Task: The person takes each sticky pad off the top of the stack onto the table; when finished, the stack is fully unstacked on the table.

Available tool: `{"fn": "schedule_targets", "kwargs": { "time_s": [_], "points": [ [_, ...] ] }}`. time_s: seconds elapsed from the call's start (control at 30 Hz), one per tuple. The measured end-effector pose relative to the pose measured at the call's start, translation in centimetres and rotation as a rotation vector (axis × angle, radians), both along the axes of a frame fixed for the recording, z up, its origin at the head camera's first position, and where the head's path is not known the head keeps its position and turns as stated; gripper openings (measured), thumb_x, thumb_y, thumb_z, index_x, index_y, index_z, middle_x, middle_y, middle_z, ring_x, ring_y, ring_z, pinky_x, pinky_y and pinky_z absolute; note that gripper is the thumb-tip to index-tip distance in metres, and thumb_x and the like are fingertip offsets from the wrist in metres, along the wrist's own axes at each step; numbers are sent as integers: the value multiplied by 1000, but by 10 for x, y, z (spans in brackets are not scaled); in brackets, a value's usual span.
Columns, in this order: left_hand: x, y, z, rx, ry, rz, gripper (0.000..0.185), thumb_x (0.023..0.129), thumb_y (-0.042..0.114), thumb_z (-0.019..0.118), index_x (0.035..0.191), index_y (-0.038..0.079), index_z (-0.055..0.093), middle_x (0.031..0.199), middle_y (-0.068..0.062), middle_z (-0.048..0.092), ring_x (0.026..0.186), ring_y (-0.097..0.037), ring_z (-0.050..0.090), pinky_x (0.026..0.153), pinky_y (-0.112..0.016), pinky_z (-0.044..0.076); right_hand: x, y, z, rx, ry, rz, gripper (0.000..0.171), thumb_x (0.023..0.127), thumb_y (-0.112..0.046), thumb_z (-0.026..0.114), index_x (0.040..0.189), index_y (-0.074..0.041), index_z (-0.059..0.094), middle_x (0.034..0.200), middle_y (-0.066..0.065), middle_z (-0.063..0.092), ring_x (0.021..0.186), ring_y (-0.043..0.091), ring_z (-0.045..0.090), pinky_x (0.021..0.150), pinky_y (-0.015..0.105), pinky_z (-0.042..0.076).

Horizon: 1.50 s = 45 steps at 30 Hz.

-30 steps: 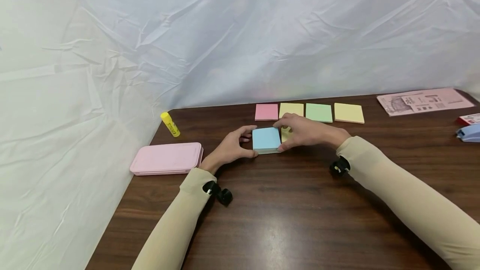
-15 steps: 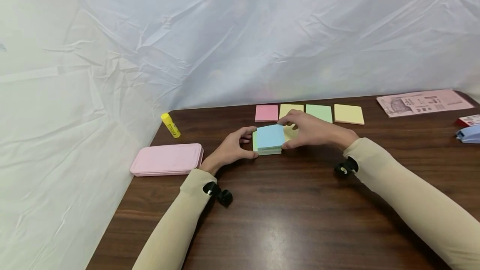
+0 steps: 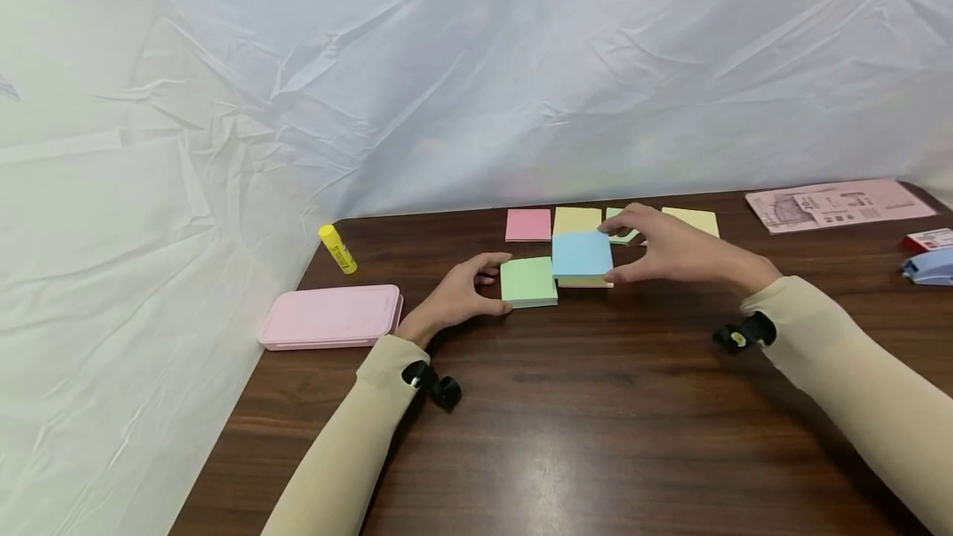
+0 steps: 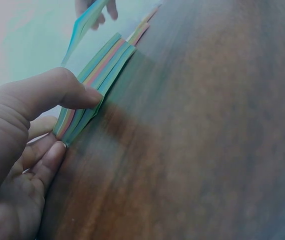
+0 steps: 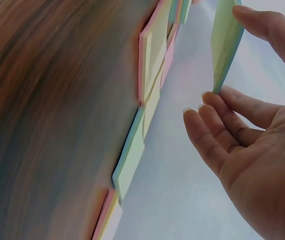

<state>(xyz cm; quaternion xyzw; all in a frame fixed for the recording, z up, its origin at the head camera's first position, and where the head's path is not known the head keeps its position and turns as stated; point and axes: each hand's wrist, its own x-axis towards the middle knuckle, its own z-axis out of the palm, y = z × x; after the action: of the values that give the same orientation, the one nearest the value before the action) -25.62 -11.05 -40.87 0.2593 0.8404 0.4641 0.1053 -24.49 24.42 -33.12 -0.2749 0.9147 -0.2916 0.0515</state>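
My left hand [image 3: 462, 288] grips a stack of sticky note pads [image 3: 529, 281] at its left side, thumb at the front edge and fingers behind. The stack has green on top; layers of green, blue, yellow and pink show along its side [image 4: 90, 95] in the left wrist view. Raised to the right of it, a blue sticky note pad [image 3: 581, 253] is pinched between thumb and fingers of my right hand [image 3: 677, 248]. Its underside [image 5: 223, 40] looks light green in the right wrist view. Below it lies a yellow pad with a pink layer [image 5: 151, 60], mostly covered in the head view.
Along the back edge lie a pink pad [image 3: 529, 224], a yellow pad [image 3: 577, 218], a partly hidden green pad [image 3: 616, 213] and another yellow pad [image 3: 692, 220]. A pink pencil case [image 3: 331, 315] and yellow glue stick [image 3: 338, 250] are left; a pink printed sheet [image 3: 841, 203] and blue stapler [image 3: 931, 266] right.
My right hand has lifted the blue pad off the stack and carried it right, over the yellow pad, uncovering the green top. My left hand has stayed at the stack.
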Motion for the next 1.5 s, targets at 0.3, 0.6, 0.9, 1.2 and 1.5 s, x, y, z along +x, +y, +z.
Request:
{"fn": "schedule_targets", "kwargs": {
  "time_s": [0.3, 0.6, 0.9, 1.2, 1.5],
  "points": [
    [0, 0, 0, -6, 3, 2, 80, 86, 11, 86, 158, 9, 51, 153, -8, 54, 132, -27, 54, 112, -41, 45, 8, 31, 2, 25, 7, -86, 74, 86, -38, 91, 144, -5, 61, 139, 15, 55, 120, 40, 63, 96, 59, 53],
    [0, 0, 0, -7, 2, 1, 79, 87, 12, 85, 158, 10, 51, 153, -9, 54, 133, -29, 53, 113, -42, 45, 10, 55, -5, 41, -9, -103, 75, 84, -36, 93, 143, -2, 61, 137, 18, 56, 119, 42, 66, 95, 57, 54],
    [2, 1, 1, -15, 0, 1, 80, 87, 13, 86, 158, 10, 50, 154, -9, 53, 133, -29, 54, 113, -43, 45, 12, 69, -14, 26, -56, -121, 73, 84, -33, 93, 140, 1, 61, 134, 18, 59, 118, 42, 66, 96, 52, 55],
    [1, 0, -1, -11, 0, 7, 81, 86, 13, 86, 159, 10, 50, 154, -9, 53, 133, -29, 53, 113, -43, 45, 6, 76, -21, 29, -87, -107, 73, 85, -26, 93, 138, 9, 58, 132, 24, 58, 117, 44, 64, 95, 57, 55],
    [3, 0, 2, -10, -7, 5, 81, 86, 12, 86, 159, 11, 50, 155, -9, 52, 135, -29, 53, 113, -44, 45, 3, 76, -27, 96, -49, -81, 73, 85, -25, 92, 139, 13, 59, 130, 25, 59, 117, 41, 62, 96, 57, 53]
  ]
}}
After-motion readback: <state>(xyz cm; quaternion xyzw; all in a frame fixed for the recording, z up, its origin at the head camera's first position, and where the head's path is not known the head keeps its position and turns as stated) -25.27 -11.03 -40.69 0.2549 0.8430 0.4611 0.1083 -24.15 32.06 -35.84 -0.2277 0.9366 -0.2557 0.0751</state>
